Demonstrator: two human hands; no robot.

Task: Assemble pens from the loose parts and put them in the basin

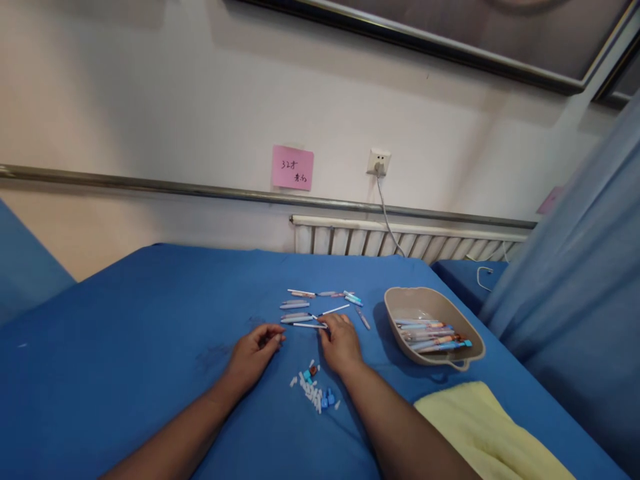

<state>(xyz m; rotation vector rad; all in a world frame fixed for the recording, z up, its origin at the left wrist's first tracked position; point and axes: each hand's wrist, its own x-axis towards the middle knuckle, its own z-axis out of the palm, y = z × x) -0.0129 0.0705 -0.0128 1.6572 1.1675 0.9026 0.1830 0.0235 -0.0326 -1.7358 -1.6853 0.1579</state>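
Note:
My left hand rests over the blue sheet, its fingers curled and thumb near the index finger. Whatever may be between them is too small to make out. To its right, my right hand has its fingertips closed at the end of a thin white pen refill. Another white refill lies slanted just beyond that hand. Pen barrels in grey-blue lie in short rows past both hands. Between my forearms is a loose pile of small white pen parts with blue pieces and a brown one.
A beige basket holding several pens stands at the right. Nearer me lies a folded yellow cloth. A blue curtain hangs at the right; a radiator and a plugged-in socket are on the wall behind.

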